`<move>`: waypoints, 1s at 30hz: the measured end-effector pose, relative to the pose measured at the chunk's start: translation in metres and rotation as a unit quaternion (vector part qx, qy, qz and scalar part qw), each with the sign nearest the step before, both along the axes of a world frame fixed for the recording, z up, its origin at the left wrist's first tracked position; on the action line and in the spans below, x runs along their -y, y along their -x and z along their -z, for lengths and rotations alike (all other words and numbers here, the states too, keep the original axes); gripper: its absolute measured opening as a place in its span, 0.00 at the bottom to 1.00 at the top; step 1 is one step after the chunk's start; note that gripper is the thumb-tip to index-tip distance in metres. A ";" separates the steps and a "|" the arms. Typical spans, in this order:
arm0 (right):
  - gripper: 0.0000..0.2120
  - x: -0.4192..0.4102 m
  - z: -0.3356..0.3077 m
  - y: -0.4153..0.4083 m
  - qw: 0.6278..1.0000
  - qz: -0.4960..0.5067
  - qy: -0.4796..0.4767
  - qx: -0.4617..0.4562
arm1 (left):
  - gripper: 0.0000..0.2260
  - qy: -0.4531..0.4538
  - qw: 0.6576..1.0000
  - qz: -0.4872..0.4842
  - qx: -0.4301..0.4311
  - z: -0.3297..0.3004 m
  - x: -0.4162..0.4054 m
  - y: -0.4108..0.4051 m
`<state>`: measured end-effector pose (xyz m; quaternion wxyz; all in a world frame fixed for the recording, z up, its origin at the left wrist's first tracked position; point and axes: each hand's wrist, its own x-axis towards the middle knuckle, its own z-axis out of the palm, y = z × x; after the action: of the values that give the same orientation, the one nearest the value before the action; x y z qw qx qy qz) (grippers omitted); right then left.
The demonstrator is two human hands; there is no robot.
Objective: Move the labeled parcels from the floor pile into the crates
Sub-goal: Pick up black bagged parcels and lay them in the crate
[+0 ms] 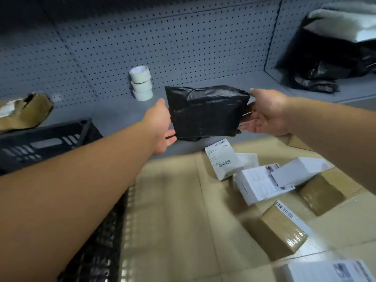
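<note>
one black parcel in the air, most of the pile still on the cardboard

a black plastic-wrapped parcel (205, 112) hangs at the centre of the frame, held between both hands. the left hand (160, 127) has its grip on the parcel's left edge, thumb on top and fingers reaching underneath; the right hand (264, 112) pinches the upper right corner with its thumb while the fingers spread below the right edge. so both grips are clamped on the same parcel. no label shows on the side facing the camera.

as a judgement, the task is in an early or middle stage. the rest of the pile lies in the lower right of the frame on flattened cardboard (173, 200): a white labelled parcel (223, 159), a white box (260, 184), another white box (299, 169) leaning on it, two brown taped boxes (282, 228) (321, 192), and one more white parcel (329, 271) at the bottom edge. none of these is in a crate.

a black crate (44, 139) stands at middle left, and a second crate's rim (101, 241) runs down the lower left, partly under the left forearm. what the crates contain cannot be told from here.

for room: the path from the parcel leftward to the black crate is open, passing over grey shelf surface (122, 115). the stack of tape rolls (141, 83) sits above and behind that path, near the pegboard wall (183, 47). torn cardboard (24, 112) lies just beyond the crate's far rim.
</note>
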<state>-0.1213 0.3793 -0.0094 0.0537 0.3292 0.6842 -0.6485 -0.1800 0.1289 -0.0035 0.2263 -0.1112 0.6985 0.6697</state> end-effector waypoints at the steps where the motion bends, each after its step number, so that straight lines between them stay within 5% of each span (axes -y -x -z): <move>1: 0.31 0.012 -0.003 0.002 1.000 -0.005 0.013 -0.009 | 0.23 -0.020 1.000 -0.005 -0.001 -0.005 0.014 0.002; 5: 0.31 0.060 -0.016 0.007 0.997 -0.025 0.062 -0.040 | 0.20 -0.065 0.996 -0.058 -0.015 -0.022 0.066 0.009; 10: 0.29 0.122 -0.026 0.007 0.991 -0.078 0.088 -0.068 | 0.08 0.032 0.999 -0.005 -0.043 -0.036 0.133 0.007; 15: 0.26 0.175 -0.031 -0.003 0.982 -0.131 0.107 -0.078 | 0.10 0.097 0.990 0.032 -0.100 -0.043 0.199 -0.002; 21: 0.27 0.225 -0.037 -0.012 0.962 -0.190 0.183 -0.070 | 0.14 0.064 0.987 -0.051 -0.139 -0.039 0.259 -0.016; 30: 0.29 0.319 -0.054 0.010 0.946 -0.238 0.209 -0.068 | 0.05 0.147 0.970 -0.124 -0.146 -0.051 0.348 -0.006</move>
<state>-0.1312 0.0604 0.0449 0.2272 0.0932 0.5941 -0.7659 -0.1743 -0.2190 0.0474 0.0183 -0.1302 0.7953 0.5917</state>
